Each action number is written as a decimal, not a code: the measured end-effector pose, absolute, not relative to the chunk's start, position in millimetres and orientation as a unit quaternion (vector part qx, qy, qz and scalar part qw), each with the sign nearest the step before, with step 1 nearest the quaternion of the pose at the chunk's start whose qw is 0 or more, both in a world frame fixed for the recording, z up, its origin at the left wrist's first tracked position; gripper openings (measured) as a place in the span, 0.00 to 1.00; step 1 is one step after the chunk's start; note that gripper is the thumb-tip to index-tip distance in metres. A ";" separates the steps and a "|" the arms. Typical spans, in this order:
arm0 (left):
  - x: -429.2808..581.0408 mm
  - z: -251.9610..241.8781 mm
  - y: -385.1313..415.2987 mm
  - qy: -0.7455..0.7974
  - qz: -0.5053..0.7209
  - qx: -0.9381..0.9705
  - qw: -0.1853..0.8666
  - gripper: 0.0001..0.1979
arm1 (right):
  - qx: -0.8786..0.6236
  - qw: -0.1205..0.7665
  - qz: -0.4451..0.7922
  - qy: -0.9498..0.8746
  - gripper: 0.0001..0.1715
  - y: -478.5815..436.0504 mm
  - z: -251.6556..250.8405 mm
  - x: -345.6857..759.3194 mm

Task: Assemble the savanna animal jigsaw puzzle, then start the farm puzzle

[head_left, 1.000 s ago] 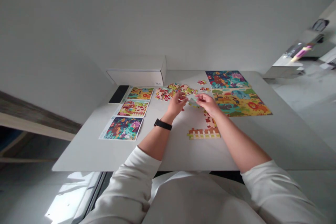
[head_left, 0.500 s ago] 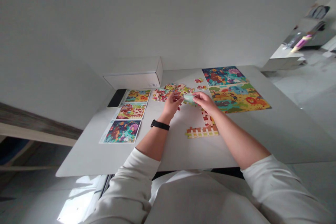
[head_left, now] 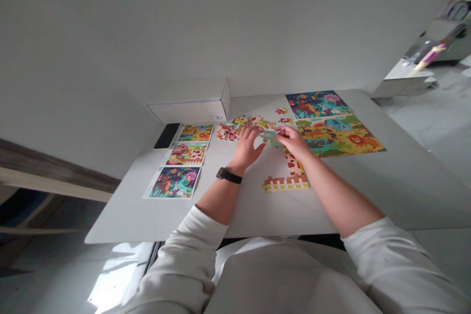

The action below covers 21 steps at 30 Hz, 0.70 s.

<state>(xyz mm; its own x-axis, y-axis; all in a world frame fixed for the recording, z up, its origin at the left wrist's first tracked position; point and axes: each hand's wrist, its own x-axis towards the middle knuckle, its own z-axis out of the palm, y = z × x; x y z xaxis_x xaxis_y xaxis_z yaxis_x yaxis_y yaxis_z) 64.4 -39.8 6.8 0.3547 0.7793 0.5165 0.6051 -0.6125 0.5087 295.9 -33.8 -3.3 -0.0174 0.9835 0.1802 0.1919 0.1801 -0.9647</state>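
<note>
My right hand (head_left: 293, 142) pinches the edge of a pale green puzzle piece (head_left: 270, 136) between thumb and fingers. To its left, my left hand (head_left: 246, 149) has its fingers stretched forward and the thumb apart, and nothing shows in it. Its fingertips reach the near side of a heap of loose puzzle pieces (head_left: 228, 131). Below my right hand lies a joined strip of puzzle (head_left: 287, 184) with a white fence, bending upward at its right end into a red-spotted part. My right hand and forearm partly cover the upper end.
Two finished puzzles, a dark blue one (head_left: 318, 104) and a yellow animal one (head_left: 338, 135), lie at the right. Three picture sheets (head_left: 174, 182) line the left, beside a black phone-like slab (head_left: 167, 136). A white box (head_left: 189, 110) stands against the wall. Two loose pieces (head_left: 280, 111) lie near the finished puzzles.
My left hand has opened from curled fingers near the pale piece to stretched fingers with the thumb apart. My right hand still holds its piece. The whole view has shifted slightly.
</note>
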 end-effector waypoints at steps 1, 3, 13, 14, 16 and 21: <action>65.3 7.9 -42.8 0.406 0.354 0.837 0.098 0.23 | -0.496 0.490 0.407 -0.590 0.25 -34.0 -3.5 294.9; 67.4 9.5 -46.7 0.385 0.324 0.860 0.079 0.22 | -0.488 0.484 0.422 -0.591 0.25 -34.3 -3.9 292.8; 67.4 8.0 -43.9 0.376 0.309 0.870 0.078 0.18 | -0.495 0.466 0.439 -0.588 0.25 -33.0 -8.1 291.7; 67.3 7.8 -43.4 0.376 0.308 0.870 0.081 0.17 | -0.498 0.464 0.434 -0.590 0.24 -32.6 -9.0 292.5; 67.0 6.8 -42.0 0.378 0.307 0.869 0.087 0.16 | -0.506 0.468 0.414 -0.595 0.23 -31.7 -10.7 294.7; 64.9 -2.2 -34.6 0.413 0.291 0.857 0.098 0.14 | -0.550 0.489 0.306 -0.604 0.21 -28.9 -12.8 302.9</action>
